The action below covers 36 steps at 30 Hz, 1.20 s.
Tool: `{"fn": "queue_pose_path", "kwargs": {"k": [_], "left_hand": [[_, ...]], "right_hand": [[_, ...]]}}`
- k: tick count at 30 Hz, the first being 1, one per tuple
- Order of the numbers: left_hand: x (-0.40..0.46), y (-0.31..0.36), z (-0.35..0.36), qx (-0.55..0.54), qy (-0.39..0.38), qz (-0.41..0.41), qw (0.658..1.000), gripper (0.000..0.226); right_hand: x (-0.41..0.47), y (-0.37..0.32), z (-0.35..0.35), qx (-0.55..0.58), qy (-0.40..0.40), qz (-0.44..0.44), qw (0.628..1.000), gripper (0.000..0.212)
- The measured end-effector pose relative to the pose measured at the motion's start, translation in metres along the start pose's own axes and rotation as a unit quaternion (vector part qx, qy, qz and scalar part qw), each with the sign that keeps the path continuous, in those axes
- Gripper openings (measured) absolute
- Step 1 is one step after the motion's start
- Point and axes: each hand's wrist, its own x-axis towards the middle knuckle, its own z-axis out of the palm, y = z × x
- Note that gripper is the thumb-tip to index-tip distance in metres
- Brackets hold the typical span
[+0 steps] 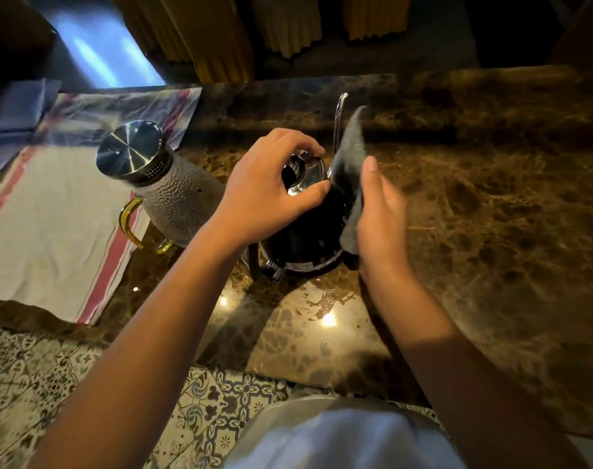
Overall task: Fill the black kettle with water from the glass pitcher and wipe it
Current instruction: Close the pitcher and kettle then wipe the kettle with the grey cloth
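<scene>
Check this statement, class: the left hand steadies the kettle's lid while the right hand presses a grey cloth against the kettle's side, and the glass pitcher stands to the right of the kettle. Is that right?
Not quite. The head view shows the glass pitcher left of the kettle, partly on the striped towel. The rest holds: left hand on the lid, right hand pressing the grey cloth.

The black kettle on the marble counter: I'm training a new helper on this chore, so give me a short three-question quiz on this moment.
1. True or false: the textured glass pitcher with the steel lid stands left of the black kettle.
2. What does the right hand press against the kettle? A) grey cloth B) yellow sponge C) paper towel
3. Fill in: the left hand grips the kettle's ____.

Key: 1 true. 2 A, the grey cloth. 3 lid, the shiny metal lid, held by the fingers.
</scene>
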Motion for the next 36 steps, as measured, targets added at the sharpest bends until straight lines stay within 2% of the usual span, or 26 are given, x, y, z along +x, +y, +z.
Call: {"fn": "queue_pose_path", "kwargs": {"k": [3, 8, 10, 12, 13, 18, 20, 23, 26, 28, 31, 33, 36], "left_hand": [[0.0, 0.001, 0.0, 0.0, 0.005, -0.006, 1.0, 0.045], [0.0, -0.007, -0.002, 0.018, -0.014, 0.012, 1.0, 0.039], [0.0, -0.009, -0.001, 0.023, -0.012, 0.02, 0.999, 0.038], [0.0, -0.009, 0.0, 0.02, -0.001, 0.021, 1.0, 0.035], [0.0, -0.009, 0.001, 0.02, 0.006, 0.018, 1.0, 0.033], [0.0, -0.003, 0.01, 0.024, 0.061, -0.023, 0.998, 0.027], [0.0, -0.001, 0.014, 0.023, 0.079, -0.037, 0.996, 0.025], [0.001, 0.002, 0.017, 0.034, 0.101, -0.06, 0.992, 0.024], [0.002, 0.003, 0.018, 0.04, 0.111, -0.058, 0.991, 0.022], [0.002, 0.001, 0.018, 0.038, 0.11, -0.048, 0.992, 0.02], [0.003, -0.003, 0.017, 0.031, 0.109, -0.043, 0.993, 0.018], [0.004, -0.005, 0.016, 0.0, 0.115, -0.051, 0.992, 0.015], [0.006, -0.004, 0.016, -0.041, 0.126, -0.071, 0.989, 0.01]], "right_hand": [[-0.01, 0.021, 0.009, 0.002, 0.003, -0.013, 1.0, 0.033], [0.01, 0.039, 0.01, -0.111, 0.065, -0.071, 0.989, 0.016], [0.012, 0.042, 0.018, -0.147, 0.049, -0.08, 0.985, 0.028], [0.017, 0.046, 0.024, -0.147, 0.033, -0.064, 0.986, 0.058], [0.02, 0.047, 0.025, -0.15, 0.029, -0.046, 0.987, 0.065], [0.016, 0.058, 0.012, -0.147, -0.008, 0.01, 0.989, 0.054], [-0.004, 0.07, 0.009, -0.136, -0.024, -0.029, 0.99, 0.061], [-0.026, 0.08, 0.016, -0.162, -0.049, -0.167, 0.971, 0.074], [-0.016, 0.07, 0.029, -0.122, -0.043, -0.227, 0.965, 0.063], [-0.003, 0.054, 0.033, -0.104, -0.033, -0.196, 0.975, 0.055], [0.028, 0.028, 0.034, -0.152, -0.035, -0.073, 0.985, 0.042], [0.058, 0.033, 0.03, -0.192, -0.071, -0.005, 0.979, 0.047], [0.071, 0.062, 0.018, -0.171, -0.085, 0.069, 0.979, 0.053]]}}
